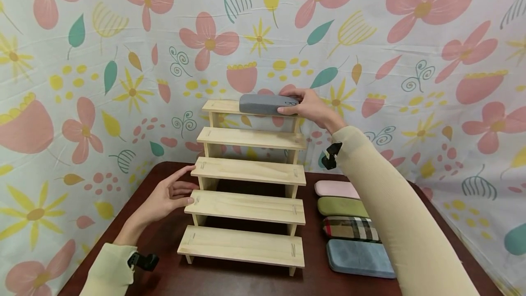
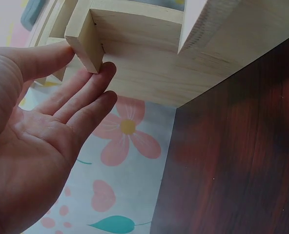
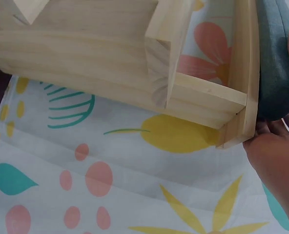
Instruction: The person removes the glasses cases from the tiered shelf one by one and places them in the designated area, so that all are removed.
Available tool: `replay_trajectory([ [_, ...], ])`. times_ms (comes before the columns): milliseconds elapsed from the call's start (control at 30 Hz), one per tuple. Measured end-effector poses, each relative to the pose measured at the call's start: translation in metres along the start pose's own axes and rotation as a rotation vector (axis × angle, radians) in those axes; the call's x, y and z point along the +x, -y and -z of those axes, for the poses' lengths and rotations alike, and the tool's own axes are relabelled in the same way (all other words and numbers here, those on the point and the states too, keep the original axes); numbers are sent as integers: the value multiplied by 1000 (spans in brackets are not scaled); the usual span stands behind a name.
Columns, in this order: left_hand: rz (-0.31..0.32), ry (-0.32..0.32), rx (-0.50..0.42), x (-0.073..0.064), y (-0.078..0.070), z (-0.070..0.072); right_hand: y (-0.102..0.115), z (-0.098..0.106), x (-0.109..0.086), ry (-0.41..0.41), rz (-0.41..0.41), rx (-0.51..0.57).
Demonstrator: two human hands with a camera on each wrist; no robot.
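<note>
A wooden tiered display stand (image 1: 250, 172) rises in the middle of the table in the head view. At its top tier, my right hand (image 1: 310, 106) holds a grey glasses case (image 1: 263, 104) by the right end, thumb in front and fingers behind. The case lies along the top board, its underside at the wood; the right wrist view shows its rounded end (image 3: 278, 63). My left hand (image 1: 166, 195) touches the left ends of the middle boards, fingers loosely extended. In the left wrist view its thumb and fingertips lie on either side of a board end (image 2: 88, 39).
On the dark red table (image 1: 164, 264), right of the stand, lie a pink case (image 1: 337, 189), a green case (image 1: 341, 206), a plaid case (image 1: 349, 228) and a blue case (image 1: 359, 258). My right forearm partly covers them. A floral cloth (image 1: 123, 140) hangs behind.
</note>
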State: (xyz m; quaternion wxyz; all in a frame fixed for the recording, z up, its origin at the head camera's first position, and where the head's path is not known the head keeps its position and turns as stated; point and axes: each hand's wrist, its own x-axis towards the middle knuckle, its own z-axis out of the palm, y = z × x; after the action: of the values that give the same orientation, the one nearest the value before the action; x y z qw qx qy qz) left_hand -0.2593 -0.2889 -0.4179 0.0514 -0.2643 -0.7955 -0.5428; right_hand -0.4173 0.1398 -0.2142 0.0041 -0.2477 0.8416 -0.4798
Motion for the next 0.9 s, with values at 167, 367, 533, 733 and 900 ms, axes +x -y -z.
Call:
replay_trajectory([
  [167,-2,4,4,0,0,0,-2,0,-5,-16,6,53],
  [367,4,0,4,0,-2,0,-5,2,-15,-32,39,67],
  [533,12,1,14,-1,-2,0,-8,6,-27,-45,49,59],
  [733,5,-5,21,-1,-1,1,-12,14,-45,-53,26,84],
  [900,-2,-1,18,-1,0,1,-16,22,-63,-68,31,87],
])
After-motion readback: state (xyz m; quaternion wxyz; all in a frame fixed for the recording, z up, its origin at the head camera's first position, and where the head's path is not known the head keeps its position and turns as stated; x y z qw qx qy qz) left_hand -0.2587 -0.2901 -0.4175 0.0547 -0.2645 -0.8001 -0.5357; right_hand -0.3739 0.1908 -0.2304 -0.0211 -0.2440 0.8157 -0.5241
